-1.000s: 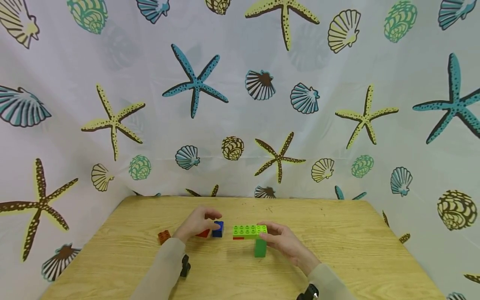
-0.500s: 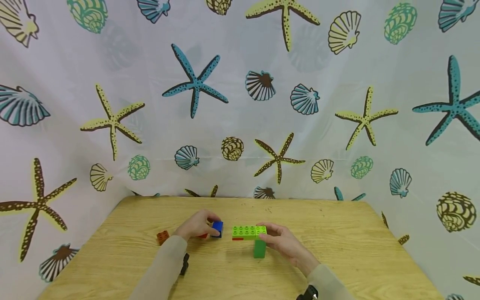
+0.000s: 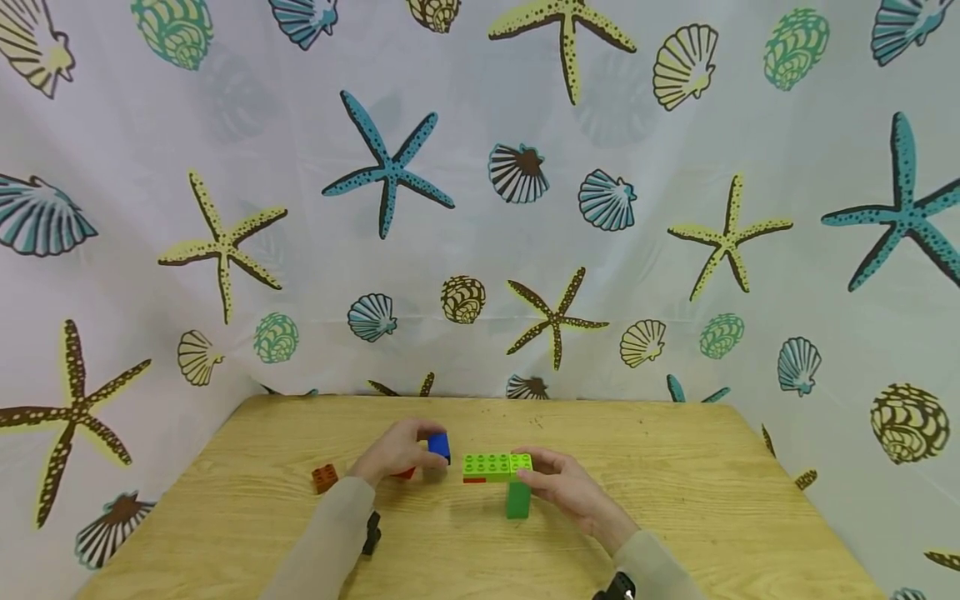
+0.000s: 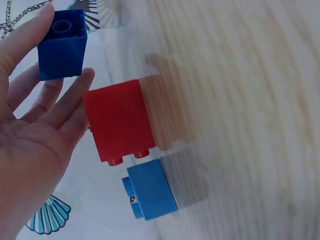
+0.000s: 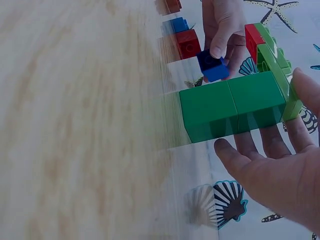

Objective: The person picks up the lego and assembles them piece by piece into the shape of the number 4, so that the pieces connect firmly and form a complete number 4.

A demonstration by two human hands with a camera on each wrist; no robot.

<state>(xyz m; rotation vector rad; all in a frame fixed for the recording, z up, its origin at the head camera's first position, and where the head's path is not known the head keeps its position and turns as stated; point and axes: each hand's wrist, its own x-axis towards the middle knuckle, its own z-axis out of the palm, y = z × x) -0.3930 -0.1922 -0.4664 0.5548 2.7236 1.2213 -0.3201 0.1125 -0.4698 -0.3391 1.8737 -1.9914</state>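
Note:
My left hand (image 3: 397,452) pinches a dark blue building brick (image 4: 62,50) between thumb and fingers. The left wrist view shows that brick's hollow underside, held off the table. Close by stand a red brick (image 4: 120,122) and a lighter blue brick (image 4: 152,190); the left hand mostly covers them in the head view. My right hand (image 3: 573,492) grips the top right end of a brick structure. Two stacked dark green bricks (image 5: 232,107) form its upright column. Light green bricks (image 3: 487,467) reach leftward from the top, with a red brick (image 5: 253,40) under their far end.
An orange-brown brick (image 3: 325,477) lies left of the left hand on the wooden table (image 3: 675,467). Behind the table's back edge hangs a white curtain (image 3: 480,250) printed with shells and starfish.
The left thumb and fingers have closed on the dark blue brick, which is now lifted and tilted. My right hand and the brick structure have stayed in place.

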